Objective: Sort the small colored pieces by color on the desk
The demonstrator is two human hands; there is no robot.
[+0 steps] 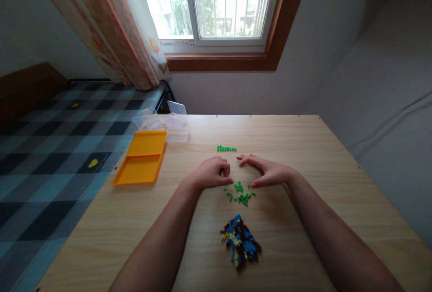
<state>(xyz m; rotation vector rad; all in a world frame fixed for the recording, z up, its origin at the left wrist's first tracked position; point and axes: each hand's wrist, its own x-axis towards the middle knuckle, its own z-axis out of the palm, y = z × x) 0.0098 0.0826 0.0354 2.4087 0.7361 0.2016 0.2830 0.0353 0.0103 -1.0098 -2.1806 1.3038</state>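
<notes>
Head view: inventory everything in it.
Table: 1, pale wood, centre
Green row: 1, green, table's far half
Loose pieces: many, green, nearer than row
Mixed pile: 1, blue, brown, yellow, nearest
Tray: 1, orange, table's left
Boxes: at least 2, clear, table's far left
Bed: 1, blue and black checks, left
Panel: 1, brown, left edge
Window: 1, brown-framed, beyond table
Curtain: 1, orange and white, window's left
Walls: at least 2, whitish, around
Cable: 1, greyish, right wall
Left hand: 1, bare, beside loose pieces
Right hand: 1, bare, open, opposite
</notes>
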